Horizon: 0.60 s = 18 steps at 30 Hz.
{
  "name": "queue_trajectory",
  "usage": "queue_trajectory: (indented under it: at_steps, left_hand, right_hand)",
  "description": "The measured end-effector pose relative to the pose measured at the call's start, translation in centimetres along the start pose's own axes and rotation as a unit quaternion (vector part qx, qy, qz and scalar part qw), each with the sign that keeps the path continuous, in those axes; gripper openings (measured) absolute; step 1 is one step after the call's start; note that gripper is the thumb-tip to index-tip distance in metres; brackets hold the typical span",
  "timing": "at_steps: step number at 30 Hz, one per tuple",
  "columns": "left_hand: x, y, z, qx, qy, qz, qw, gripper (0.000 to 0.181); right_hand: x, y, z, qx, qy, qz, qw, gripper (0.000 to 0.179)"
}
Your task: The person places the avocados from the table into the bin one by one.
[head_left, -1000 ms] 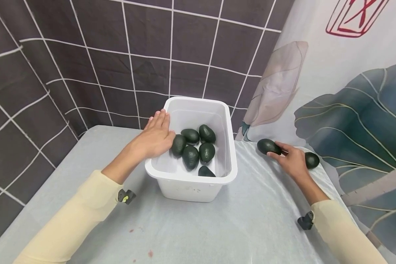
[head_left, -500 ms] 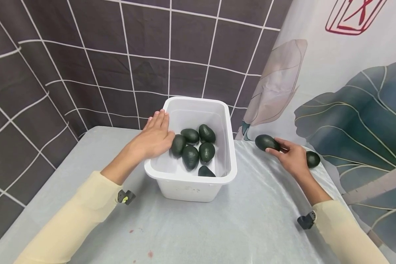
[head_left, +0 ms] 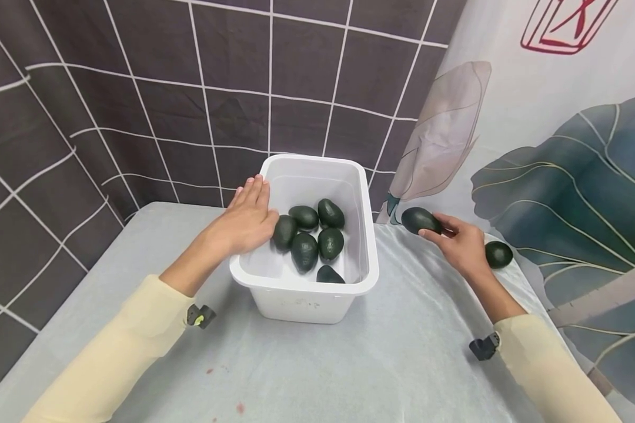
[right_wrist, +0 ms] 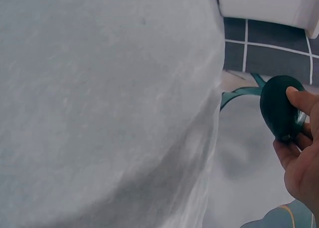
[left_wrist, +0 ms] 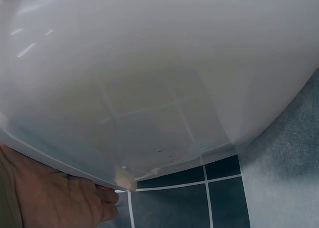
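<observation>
My left hand (head_left: 246, 220) rests flat on the left rim of a white plastic tub (head_left: 301, 286), fingers straight. In the left wrist view, the tub's side wall (left_wrist: 149, 88) fills most of the picture, the hand's edge low at the left. Inside the tub lie several dark green avocados (head_left: 304, 252), one partly hidden by the front rim. Off to the right, my right hand (head_left: 463, 244) pinches another avocado (head_left: 420, 221) between thumb and fingers. The right wrist view shows this held avocado (right_wrist: 279, 106) close up. Behind the wrist, one more avocado (head_left: 498, 255) lies at the cloth's right edge.
A pale grey cloth (head_left: 296, 370) covers the table, with a few reddish spots near the front. Dark grid-patterned fabric (head_left: 233, 111) hangs behind and at the left. A white curtain with leaf prints (head_left: 577, 188) hangs along the right edge.
My right hand has moved a little left and up with the avocado, away from the other avocado at the edge. My left hand and the tub have stayed in place.
</observation>
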State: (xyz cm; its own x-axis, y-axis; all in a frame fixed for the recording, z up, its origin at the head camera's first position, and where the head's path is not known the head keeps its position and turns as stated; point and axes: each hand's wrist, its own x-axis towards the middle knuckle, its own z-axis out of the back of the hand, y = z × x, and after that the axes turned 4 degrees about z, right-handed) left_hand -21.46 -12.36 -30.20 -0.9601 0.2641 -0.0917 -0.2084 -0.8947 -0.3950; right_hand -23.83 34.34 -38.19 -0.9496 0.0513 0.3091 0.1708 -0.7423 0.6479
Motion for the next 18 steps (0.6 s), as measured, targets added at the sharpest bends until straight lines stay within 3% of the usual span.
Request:
queue_trajectory:
  at_steps: [18]
  left_hand:
    - [0.0, -0.1, 0.1, 0.000, 0.002, 0.000, 1.0000, 0.078]
  right_hand:
    - [1.3, 2.8, -0.1, 0.016, -0.003, 0.030, 0.9994, 0.061]
